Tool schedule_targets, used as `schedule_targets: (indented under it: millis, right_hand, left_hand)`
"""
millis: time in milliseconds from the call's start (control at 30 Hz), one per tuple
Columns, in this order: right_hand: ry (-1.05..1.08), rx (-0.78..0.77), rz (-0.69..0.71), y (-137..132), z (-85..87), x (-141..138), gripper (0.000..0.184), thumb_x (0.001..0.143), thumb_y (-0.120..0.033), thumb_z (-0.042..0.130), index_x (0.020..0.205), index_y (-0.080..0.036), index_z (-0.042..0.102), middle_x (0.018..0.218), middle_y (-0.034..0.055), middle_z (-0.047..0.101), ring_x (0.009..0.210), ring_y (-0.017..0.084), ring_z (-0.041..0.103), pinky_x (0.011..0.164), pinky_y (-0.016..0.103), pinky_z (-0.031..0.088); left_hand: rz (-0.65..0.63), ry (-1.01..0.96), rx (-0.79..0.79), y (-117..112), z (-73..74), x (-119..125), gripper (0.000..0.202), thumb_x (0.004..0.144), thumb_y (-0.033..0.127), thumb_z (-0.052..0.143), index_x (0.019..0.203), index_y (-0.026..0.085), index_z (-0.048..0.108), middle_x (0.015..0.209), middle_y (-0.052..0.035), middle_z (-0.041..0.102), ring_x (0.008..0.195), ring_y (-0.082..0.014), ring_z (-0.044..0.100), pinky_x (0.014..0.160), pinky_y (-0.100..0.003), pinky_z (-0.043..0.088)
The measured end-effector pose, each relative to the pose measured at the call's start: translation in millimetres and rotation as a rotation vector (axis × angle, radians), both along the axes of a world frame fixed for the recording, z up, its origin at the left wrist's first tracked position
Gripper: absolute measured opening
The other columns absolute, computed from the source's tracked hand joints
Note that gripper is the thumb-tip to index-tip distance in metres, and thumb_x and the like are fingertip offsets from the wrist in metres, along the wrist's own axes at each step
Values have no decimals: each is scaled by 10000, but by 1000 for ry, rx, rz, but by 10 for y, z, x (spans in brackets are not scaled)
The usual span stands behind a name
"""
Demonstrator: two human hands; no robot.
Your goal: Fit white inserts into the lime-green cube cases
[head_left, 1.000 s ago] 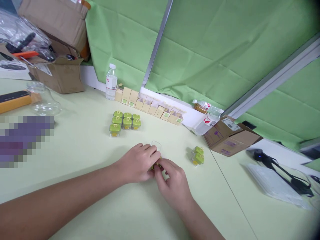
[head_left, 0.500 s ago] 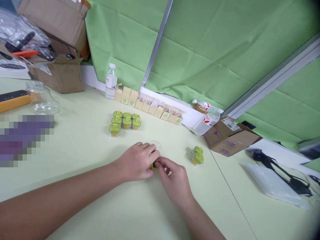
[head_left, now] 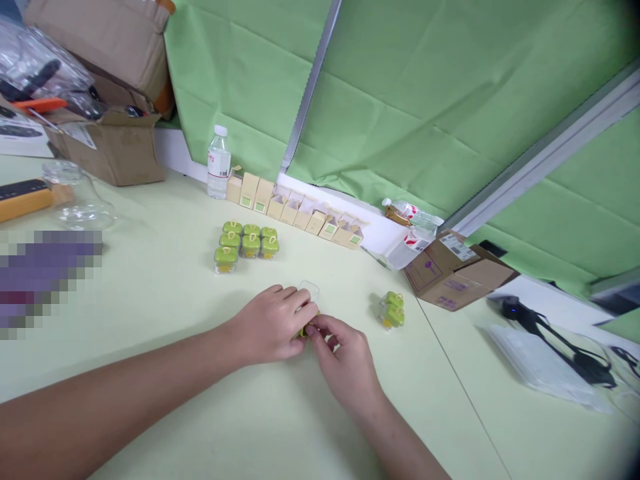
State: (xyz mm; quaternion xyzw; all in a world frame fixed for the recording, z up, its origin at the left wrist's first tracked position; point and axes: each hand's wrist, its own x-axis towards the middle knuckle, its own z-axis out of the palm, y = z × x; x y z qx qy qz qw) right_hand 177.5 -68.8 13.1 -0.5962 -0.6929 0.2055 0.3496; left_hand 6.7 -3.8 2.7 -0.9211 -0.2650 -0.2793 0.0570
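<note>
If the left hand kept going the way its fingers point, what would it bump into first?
Most likely the small green piece that the left hand pinches, then the right hand pressed against it; depth there is hard to judge.

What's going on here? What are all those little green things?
A person is working at a pale green table. Their left hand and right hand meet over a small green piece, and both pinch it. The fingers hide most of it. A little clear box sits just behind the left hand. Further back stands a group of seven green-lidded boxes. A pair of the same boxes lies to the right, and a row of small cartons lines the wall.
</note>
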Motion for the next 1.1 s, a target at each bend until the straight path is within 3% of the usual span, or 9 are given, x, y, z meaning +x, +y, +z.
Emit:
schedule_targets:
  millis: [333, 533, 733, 867, 967, 1033, 1100]
  right_hand:
    - [-18, 68, -15, 12, -35, 14, 206, 892, -187, 557, 799, -230, 735, 670, -27, 658, 576, 122, 525, 551, 242, 397]
    - [-20, 69, -85, -4, -61, 17, 177, 875, -257, 615, 764, -231, 750, 523, -44, 586, 449, 101, 417, 463, 237, 361]
    - [-17, 169, -144, -2, -9, 51, 136, 824, -297, 695, 707, -230, 692, 550, -42, 579, 438, 92, 426, 451, 233, 384]
    - [119, 124, -196, 17, 26, 98, 200, 757, -328, 769, 849, -217, 630, 684, -17, 625, 537, 121, 554, 494, 239, 457]
    - [333, -25, -54, 42, 38, 115, 232, 801, -348, 739, 964, -207, 654, 768, 17, 680, 649, 153, 642, 590, 274, 533]
    - [490, -110, 47, 59, 58, 121, 211, 816, -362, 733, 928, -194, 670, 777, 28, 693, 671, 155, 649, 617, 290, 553]
    - [593, -141, 72, 73, 93, 132, 228, 795, -376, 761, 880, -186, 670, 758, 25, 693, 648, 145, 636, 606, 290, 556]
  left_hand:
    - [-47, -7, 85, 9, -20, -3, 92, 777, 149, 534, 864, 180, 536, 895, -25, 609, 749, -172, 541, 659, -325, 390]
    - [-65, -27, 101, 9, 12, -4, 78, 778, 146, 530, 848, 181, 525, 901, -29, 621, 726, -163, 541, 648, -321, 389]
    - [-71, -84, 109, 17, 38, -28, 67, 801, 176, 539, 868, 182, 542, 940, -33, 642, 741, -161, 561, 657, -318, 407]
    - [-118, -167, 150, 23, 60, -47, 59, 830, 187, 538, 885, 176, 557, 974, -40, 655, 743, -155, 571, 671, -312, 426]
    - [-179, -203, 157, 21, 67, -53, 119, 817, 167, 542, 934, 173, 555, 995, -48, 652, 766, -159, 579, 688, -315, 445]
    - [-218, -234, 91, 14, 78, -64, 177, 814, 180, 557, 990, 174, 547, 1020, -57, 644, 842, -178, 597, 734, -325, 467]
    - [-263, -288, -75, 1, 102, -85, 314, 807, 211, 585, 1110, 175, 513, 1096, -82, 625, 961, -204, 599, 811, -345, 490]
